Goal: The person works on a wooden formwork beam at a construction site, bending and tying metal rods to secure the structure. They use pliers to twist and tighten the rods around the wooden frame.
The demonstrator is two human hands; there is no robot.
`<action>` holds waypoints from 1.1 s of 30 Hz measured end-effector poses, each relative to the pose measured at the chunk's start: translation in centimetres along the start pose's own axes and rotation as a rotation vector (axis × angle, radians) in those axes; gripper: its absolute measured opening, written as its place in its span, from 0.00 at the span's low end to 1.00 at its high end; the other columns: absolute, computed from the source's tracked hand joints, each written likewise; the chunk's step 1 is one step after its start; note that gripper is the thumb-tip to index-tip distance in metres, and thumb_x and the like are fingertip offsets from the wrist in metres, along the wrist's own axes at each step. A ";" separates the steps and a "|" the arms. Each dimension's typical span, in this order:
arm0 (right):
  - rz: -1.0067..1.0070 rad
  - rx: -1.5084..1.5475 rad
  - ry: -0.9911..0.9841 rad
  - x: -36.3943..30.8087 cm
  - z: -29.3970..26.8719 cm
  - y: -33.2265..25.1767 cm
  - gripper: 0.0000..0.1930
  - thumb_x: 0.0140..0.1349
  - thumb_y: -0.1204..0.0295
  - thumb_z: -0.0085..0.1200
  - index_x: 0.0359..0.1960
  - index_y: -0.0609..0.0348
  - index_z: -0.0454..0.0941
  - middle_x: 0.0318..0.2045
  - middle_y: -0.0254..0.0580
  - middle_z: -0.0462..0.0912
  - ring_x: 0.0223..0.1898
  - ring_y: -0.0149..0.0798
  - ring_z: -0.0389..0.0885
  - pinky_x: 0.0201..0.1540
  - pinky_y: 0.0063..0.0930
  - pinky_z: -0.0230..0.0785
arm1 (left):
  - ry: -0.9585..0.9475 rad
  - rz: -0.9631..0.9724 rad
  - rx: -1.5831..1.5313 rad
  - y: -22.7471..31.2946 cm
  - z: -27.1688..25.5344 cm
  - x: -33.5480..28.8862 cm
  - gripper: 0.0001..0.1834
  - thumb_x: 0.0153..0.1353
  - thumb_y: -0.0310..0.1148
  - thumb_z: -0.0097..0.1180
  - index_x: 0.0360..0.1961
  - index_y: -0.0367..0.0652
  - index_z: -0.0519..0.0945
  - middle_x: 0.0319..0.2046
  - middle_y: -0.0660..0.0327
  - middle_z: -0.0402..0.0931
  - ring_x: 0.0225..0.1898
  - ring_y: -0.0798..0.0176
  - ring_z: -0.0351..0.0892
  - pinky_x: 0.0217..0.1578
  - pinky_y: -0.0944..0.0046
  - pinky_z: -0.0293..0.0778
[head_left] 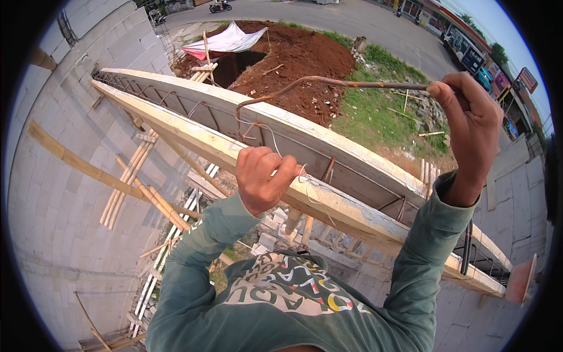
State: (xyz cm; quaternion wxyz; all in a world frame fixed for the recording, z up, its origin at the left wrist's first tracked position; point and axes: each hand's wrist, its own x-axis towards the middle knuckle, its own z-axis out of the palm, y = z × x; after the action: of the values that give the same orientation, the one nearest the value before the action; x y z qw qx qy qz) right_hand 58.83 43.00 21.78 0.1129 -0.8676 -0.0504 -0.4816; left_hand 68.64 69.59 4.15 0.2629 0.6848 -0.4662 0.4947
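Note:
My right hand (471, 122), raised at the right, pinches the end of a bent rusty steel rod (346, 84) between thumb and fingers. From there the rod runs left over the formwork, then curves down into the trough between its boards. My left hand (264, 178) is closed at the near wooden board (352, 210), its fingers curled around a thin pale wire (274, 139). One part of that wire loops up toward the rod's lower bend; a loose tail hangs over the board's near side. Several reinforcing bars (217, 117) lie inside the trough.
The long formwork crosses diagonally; its far board (352, 146) runs alongside. Grey block walls (76, 234) stand left and right. Bamboo poles (88, 167) and rubble lie below. Beyond are a red soil mound (316, 64), a pit under a pale sheet (229, 40), and a road. A trowel-like tool (520, 280) sits at the right end.

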 end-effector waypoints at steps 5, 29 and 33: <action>0.031 0.023 -0.042 -0.1 0.0 1.1 0.15 0.56 0.64 0.70 0.30 0.63 0.81 0.16 0.31 0.72 0.19 0.23 0.61 0.21 0.23 0.51 | 0.493 -0.205 -0.098 -5.9 -3.0 0.2 0.17 0.73 0.44 0.50 0.37 0.39 0.77 0.28 0.61 0.70 0.32 0.60 0.73 0.33 0.61 0.70; -0.101 -0.027 -0.047 -0.7 -1.3 -1.6 0.13 0.56 0.70 0.69 0.31 0.67 0.79 0.21 0.33 0.73 0.21 0.22 0.65 0.23 0.21 0.54 | -0.266 -0.765 -1.215 -11.5 -0.2 12.2 0.20 0.78 0.42 0.41 0.45 0.35 0.79 0.24 0.69 0.70 0.22 0.77 0.66 0.21 0.75 0.64; -0.084 -0.034 -0.067 -0.7 -1.3 -1.3 0.12 0.57 0.69 0.69 0.32 0.67 0.80 0.21 0.32 0.74 0.21 0.22 0.65 0.23 0.20 0.54 | 0.238 -0.433 -0.438 -7.3 -1.1 6.8 0.12 0.71 0.35 0.55 0.40 0.35 0.81 0.17 0.67 0.70 0.18 0.74 0.69 0.21 0.70 0.65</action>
State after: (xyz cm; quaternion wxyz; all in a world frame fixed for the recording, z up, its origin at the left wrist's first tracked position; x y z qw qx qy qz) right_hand 57.17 44.00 22.04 0.0763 -0.8821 -0.0825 -0.4575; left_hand 75.30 71.01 11.58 0.5555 0.6326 -0.3709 0.3920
